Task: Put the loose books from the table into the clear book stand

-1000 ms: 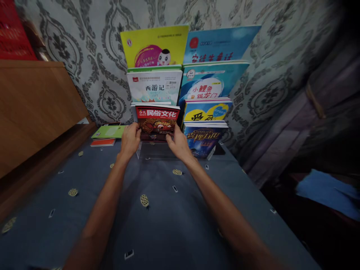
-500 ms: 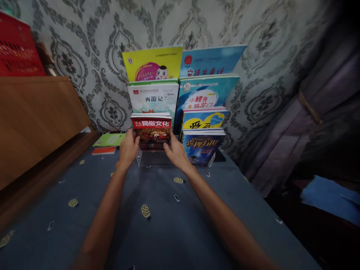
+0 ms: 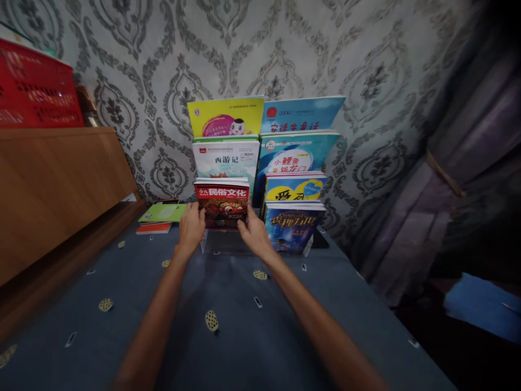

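The red book stood nearly upright between the two hands, at the front of the left-hand column of books, just in front of the white book. The left hand gripped its left edge and the right hand its right edge, low down, with the right thumb over the front cover. Whether its lower edge rested on the clear stand or hung just above it could not be told.

Such a two-sided hold looked sound for a thin book: even, light pressure would have suited it best, since squeezing could bow the cover. Both edges needed to stay level so that neither corner caught on the stand. The right hand was the one to watch, being just beside the blue book; a sideways swing there could have knocked it. On the left, the green book lay near the left hand on the worktop, so that elbow was best held in.
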The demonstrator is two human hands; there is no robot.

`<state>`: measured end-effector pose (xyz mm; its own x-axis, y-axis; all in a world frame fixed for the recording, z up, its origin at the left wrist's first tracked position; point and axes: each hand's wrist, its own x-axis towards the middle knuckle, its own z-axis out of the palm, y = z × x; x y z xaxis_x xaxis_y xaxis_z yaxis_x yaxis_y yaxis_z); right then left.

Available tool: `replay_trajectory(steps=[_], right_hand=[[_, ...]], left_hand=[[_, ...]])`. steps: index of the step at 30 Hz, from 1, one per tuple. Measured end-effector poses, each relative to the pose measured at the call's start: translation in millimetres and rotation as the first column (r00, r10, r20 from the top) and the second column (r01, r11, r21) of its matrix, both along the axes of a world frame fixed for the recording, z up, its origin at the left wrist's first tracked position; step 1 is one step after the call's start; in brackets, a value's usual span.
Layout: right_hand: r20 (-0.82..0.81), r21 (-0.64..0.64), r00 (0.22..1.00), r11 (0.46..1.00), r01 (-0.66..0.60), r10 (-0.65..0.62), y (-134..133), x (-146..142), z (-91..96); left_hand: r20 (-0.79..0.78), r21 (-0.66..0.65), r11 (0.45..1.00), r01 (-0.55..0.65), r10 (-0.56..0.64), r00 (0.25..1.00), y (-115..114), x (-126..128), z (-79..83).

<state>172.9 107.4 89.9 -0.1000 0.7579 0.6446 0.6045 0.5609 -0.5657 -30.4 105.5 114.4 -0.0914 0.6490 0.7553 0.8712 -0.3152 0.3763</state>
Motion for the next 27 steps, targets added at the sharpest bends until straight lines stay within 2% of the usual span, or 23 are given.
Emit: replay_trajectory(steps=[6,15,21,27], right_hand=[[-0.031,-0.008,0.999,1.0,-0.014,0.014,1.9,-1.4,-0.9],[-0.062,-0.021,0.997,0.999,-0.045,0.043,0.0,-2.3,2.1],[-0.055,-0.036,0.997,0.998,-0.05,0.048,0.0,1.3,3.4],[-0.047,-0.023,0.997,0.998,-0.063,0.062,2.1,3.6,4.1]], left_hand=[[0.023,0.012,1.0,-0.006,0.005,1.0,0.7,0.2,-1.0],[0.045,-0.088,0.995,0.037,-0.033,0.998,0.3,-4.5,3.1],[0.062,-0.036,0.992,0.118,-0.116,0.991,3.4,-11.2,3.1],[0.049,-0.021,0.996,0.084,-0.083,0.995,5.0,-10.6,1.4]])
